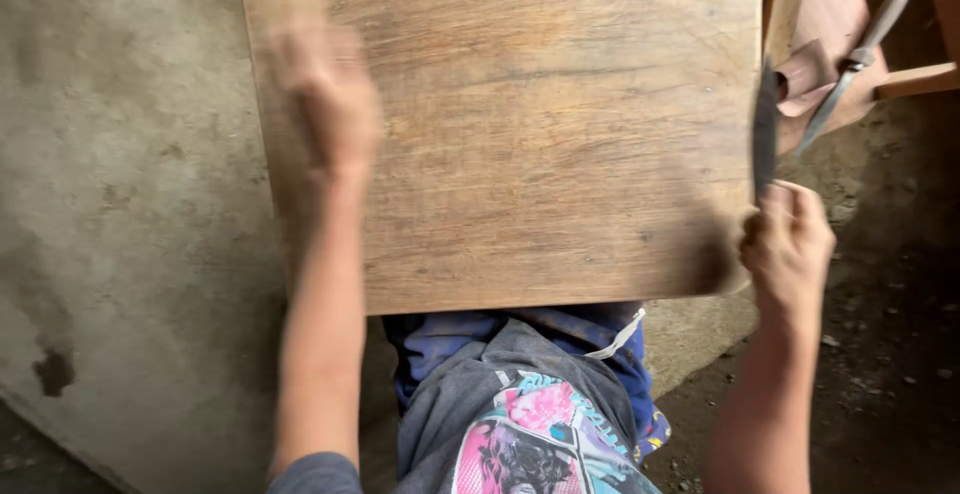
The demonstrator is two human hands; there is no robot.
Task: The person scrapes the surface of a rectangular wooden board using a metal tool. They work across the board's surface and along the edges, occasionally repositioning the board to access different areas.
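Head view, looking down: a square wooden board [510,124] fills the upper middle of the frame, resting flat over the person's lap, above a concrete floor [120,254]. Its near edge lies just over blue shorts [450,339] and a grey printed shirt [520,414].

The left hand [325,94] lies on the board near its left edge. It is blurred, so whether the fingers are spread or curled cannot be told; it seems to grip nothing.

The right hand [790,244] is at the board's right edge near the front corner, fingers closed around the handle of a dark blade [766,129], which stands upright along that edge.

Right of the board, apart from both hands, a second knife [850,69] lies on reddish wood pieces [830,24].

The board looks stiff, solid and fairly heavy, with a worn, dry, matte face that should not slip. It is likely best held at opposite side edges, both hands, keeping clear of the blade side.
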